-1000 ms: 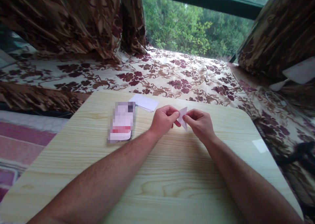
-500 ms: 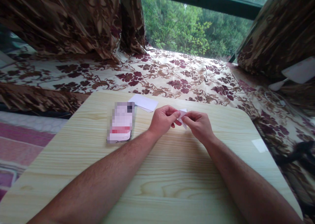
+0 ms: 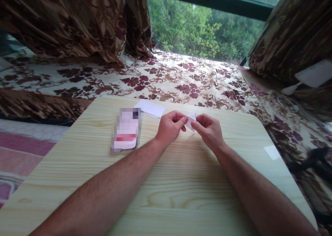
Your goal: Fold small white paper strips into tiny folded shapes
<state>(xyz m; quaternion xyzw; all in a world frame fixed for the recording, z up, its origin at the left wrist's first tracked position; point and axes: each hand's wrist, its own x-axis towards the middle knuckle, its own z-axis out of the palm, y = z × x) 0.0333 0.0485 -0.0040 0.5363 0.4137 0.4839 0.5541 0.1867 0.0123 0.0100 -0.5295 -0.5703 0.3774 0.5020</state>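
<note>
The lower frame is mostly filled by the table (image 3: 166,187). The left arm (image 3: 103,187) is stretched up from the lower left. Near the middle, the left hand (image 3: 169,127) and the right hand (image 3: 209,128) are both pinched narrow, finger to thumb. Left of the middle, the phone (image 3: 126,128) is seen, blurred in blocks; it could be bumped if that arm were swung left. Above it, the loose sheets (image 3: 151,108) could be scattered by a knock. Between the hands, the small white paper (image 3: 191,120) is held; it could be torn by a hard pull, or bent crooked if a thumb slipped. Its folds cannot be clearly told.
</note>
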